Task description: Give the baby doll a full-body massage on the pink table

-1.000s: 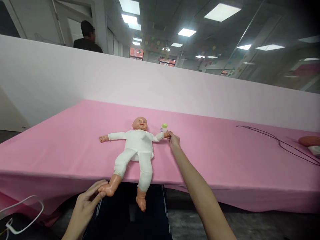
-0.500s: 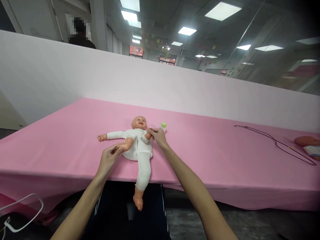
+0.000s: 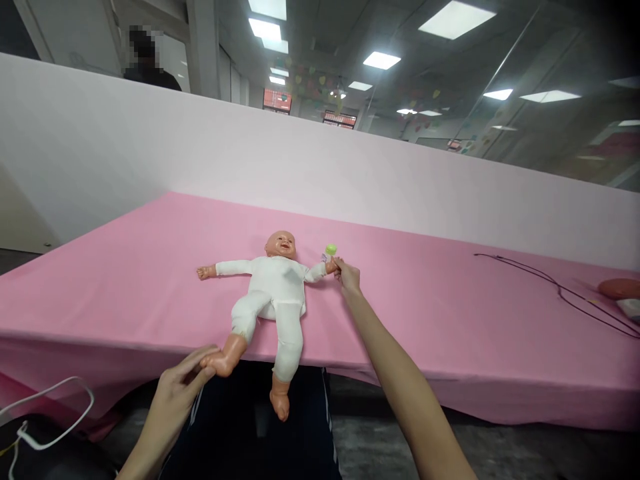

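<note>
A baby doll [image 3: 280, 283] with a white cloth body lies on its back on the pink-covered table [image 3: 410, 307], head toward the wall. Its lower legs hang past the near edge. My left hand [image 3: 187, 377] pinches the doll's foot on the left side, the leg stretched down and outward. The doll's hand on the right side is gripped between the fingers of my right hand [image 3: 347, 275], with that arm drawn out sideways. Just behind my right hand is a small bottle [image 3: 331, 251] with a green cap, partly covered.
A dark thin cord [image 3: 543, 273] lies looped at the right. Beyond it an orange-brown object [image 3: 620, 289] is cut by the frame edge. A white wall [image 3: 350, 173] backs the table. A white cable [image 3: 60, 413] curls at lower left. Behind the wall, a person [image 3: 150, 63] is visible.
The doll's bent leg has been pulled down and straightened by my left hand toward the table edge. My right hand has moved right, drawing the doll's folded arm outward.
</note>
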{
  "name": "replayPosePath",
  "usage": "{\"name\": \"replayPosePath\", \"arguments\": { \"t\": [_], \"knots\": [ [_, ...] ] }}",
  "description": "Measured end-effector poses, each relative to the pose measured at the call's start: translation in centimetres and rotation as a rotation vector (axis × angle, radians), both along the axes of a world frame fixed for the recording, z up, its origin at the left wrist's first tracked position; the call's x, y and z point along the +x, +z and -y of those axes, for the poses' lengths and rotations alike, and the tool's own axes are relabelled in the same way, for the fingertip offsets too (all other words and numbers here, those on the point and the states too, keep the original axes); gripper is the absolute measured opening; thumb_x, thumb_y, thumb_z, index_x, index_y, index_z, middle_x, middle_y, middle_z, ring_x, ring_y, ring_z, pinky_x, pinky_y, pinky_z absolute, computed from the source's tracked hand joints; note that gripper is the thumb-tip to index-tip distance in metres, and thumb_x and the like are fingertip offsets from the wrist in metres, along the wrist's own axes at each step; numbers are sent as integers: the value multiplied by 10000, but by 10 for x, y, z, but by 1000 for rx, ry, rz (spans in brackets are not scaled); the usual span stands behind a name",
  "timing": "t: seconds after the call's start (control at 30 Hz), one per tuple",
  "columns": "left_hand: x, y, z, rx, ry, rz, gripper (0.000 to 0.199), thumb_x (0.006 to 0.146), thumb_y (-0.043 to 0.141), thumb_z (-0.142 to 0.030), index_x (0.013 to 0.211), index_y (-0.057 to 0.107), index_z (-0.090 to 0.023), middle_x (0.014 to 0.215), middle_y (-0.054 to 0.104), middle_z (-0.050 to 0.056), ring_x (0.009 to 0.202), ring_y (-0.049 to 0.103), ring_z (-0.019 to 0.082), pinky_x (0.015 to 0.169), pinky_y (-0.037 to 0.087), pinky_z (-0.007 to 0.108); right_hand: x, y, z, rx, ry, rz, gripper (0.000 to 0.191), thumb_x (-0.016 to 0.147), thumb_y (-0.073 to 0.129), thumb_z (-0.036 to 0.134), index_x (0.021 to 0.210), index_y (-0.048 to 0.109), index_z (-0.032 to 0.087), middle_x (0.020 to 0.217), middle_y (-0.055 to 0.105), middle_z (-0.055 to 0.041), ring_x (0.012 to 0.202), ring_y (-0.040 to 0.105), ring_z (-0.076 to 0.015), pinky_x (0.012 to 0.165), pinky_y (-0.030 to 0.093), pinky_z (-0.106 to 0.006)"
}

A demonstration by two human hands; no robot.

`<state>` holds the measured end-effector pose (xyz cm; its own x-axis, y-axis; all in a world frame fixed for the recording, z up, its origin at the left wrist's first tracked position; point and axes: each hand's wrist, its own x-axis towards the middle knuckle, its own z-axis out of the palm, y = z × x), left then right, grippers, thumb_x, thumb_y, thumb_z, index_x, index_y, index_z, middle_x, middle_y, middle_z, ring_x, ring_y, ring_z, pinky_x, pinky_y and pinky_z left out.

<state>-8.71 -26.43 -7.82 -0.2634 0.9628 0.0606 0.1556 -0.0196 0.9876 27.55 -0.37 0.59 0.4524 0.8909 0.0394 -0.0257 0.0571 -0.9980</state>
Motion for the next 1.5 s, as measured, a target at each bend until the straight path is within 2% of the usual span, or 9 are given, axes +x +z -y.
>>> {"name": "replayPosePath", "arguments": {
  "t": [0.13, 0.33, 0.5, 0.67, 0.8, 0.9, 1.1, 1.3, 1.5],
  "knots": [
    [29, 42, -64, 154, -31, 96, 533, 816, 781, -606, 1128, 818, -174, 1215, 782, 120, 1212, 694, 357, 1072, 538, 445, -37, 27, 16, 175, 284, 154, 378, 755, 817, 508, 614, 687, 182, 507, 517, 23, 492, 420, -114, 480, 330, -272],
    [60, 76, -129, 241, -192, 266, 531, 862, 751, -580, 1126, 800, -121, 1238, 769, 156, 1221, 684, 344, 1091, 504, 443, -90, 11, 50, 301, 575, 525, 340, 853, 735, 496, 704, 774, 193, 746, 744, -44, 719, 619, -192, 658, 468, -282],
    [41, 60, -88, 202, -155, 223, 529, 871, 746, -587, 1143, 798, -136, 1258, 764, 133, 1256, 668, 347, 1093, 513, 421, -60, 18, 15, 191, 410, 333, 333, 793, 784, 452, 620, 730, 173, 548, 625, -5, 553, 530, -142, 530, 402, -263],
    [0, 7, 0, 28, -51, 80, 522, 809, 793, -610, 1115, 829, -189, 1181, 792, 99, 1184, 710, 360, 1048, 563, 415, -7, 16, -18, 41, 0, -46, 266, 711, 849, 260, 568, 639, 182, 465, 523, 47, 459, 429, -89, 462, 369, -244],
    [-7, -24, 32, -46, -26, 98, 563, 729, 832, -656, 1038, 853, -186, 1170, 794, 124, 1177, 712, 388, 1061, 563, 458, 3, -5, -15, -11, -95, -113, 315, 694, 854, 255, 566, 570, 213, 448, 487, 69, 430, 384, -87, 428, 360, -248],
    [3, -15, 23, -33, -6, 105, 583, 752, 806, -665, 1070, 845, -178, 1190, 786, 128, 1198, 700, 384, 1095, 535, 469, -6, 0, -12, 15, -58, -127, 319, 683, 869, 300, 571, 585, 207, 472, 498, 61, 452, 393, -88, 438, 358, -250],
    [38, 50, -49, 165, -19, 134, 473, 841, 771, -560, 1116, 812, -177, 1236, 769, 115, 1246, 671, 347, 1091, 517, 429, -51, 41, 15, 244, 365, 237, 292, 767, 808, 442, 696, 759, 163, 621, 644, -17, 523, 468, -117, 484, 355, -264],
    [66, 78, -123, 260, -151, 256, 487, 876, 734, -557, 1089, 807, -124, 1185, 784, 149, 1189, 697, 337, 1079, 510, 442, -93, 22, 52, 297, 612, 590, 355, 847, 714, 479, 637, 753, 195, 683, 727, -35, 666, 615, -185, 584, 418, -261],
    [44, 59, -65, 191, -97, 154, 459, 885, 739, -548, 1159, 799, -184, 1241, 769, 104, 1253, 668, 337, 1104, 505, 419, -53, 30, 9, 219, 373, 420, 385, 776, 778, 525, 629, 735, 172, 601, 671, -26, 563, 529, -147, 509, 388, -254]
  ]
}}
